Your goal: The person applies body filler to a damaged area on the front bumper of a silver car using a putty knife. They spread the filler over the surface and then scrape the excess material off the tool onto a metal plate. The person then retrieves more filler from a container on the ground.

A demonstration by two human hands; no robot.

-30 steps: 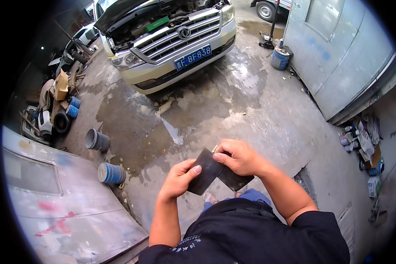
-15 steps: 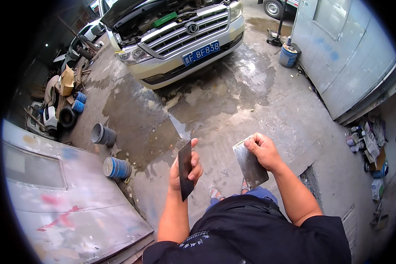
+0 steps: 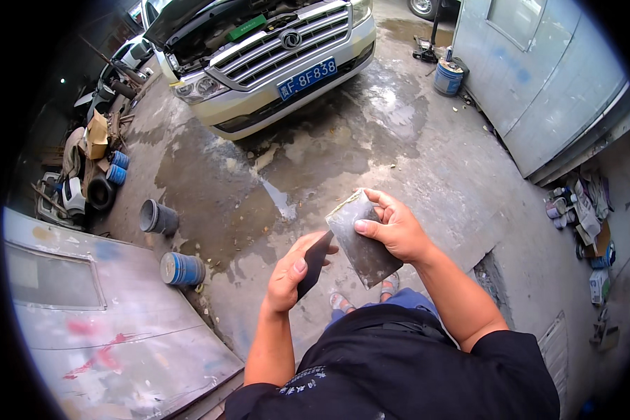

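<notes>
My left hand [image 3: 290, 273] grips a thin dark flat plate [image 3: 315, 261], tilted nearly edge-on, with the thumb on its face. My right hand [image 3: 392, 227] holds a second plate [image 3: 364, 259], greyer and shinier near the top with a pale, crusty strip along its upper edge, thumb across its face. The two plates are close together over my feet, the right one higher; whether they touch I cannot tell.
A white vehicle [image 3: 266, 105] stands ahead with its hood raised. Panelled metal doors [image 3: 539, 91] flank me right and left [image 3: 84, 329]. Buckets [image 3: 182, 268] stand on the wet, stained concrete floor [image 3: 315, 168]. Clutter [image 3: 581, 231] lies at right, tyres and boxes [image 3: 98, 140] at far left.
The plates overlapped a second ago, were apart half a second ago, and are now near again. My right hand has risen and moved inward with its plate; my left plate is tilted more.
</notes>
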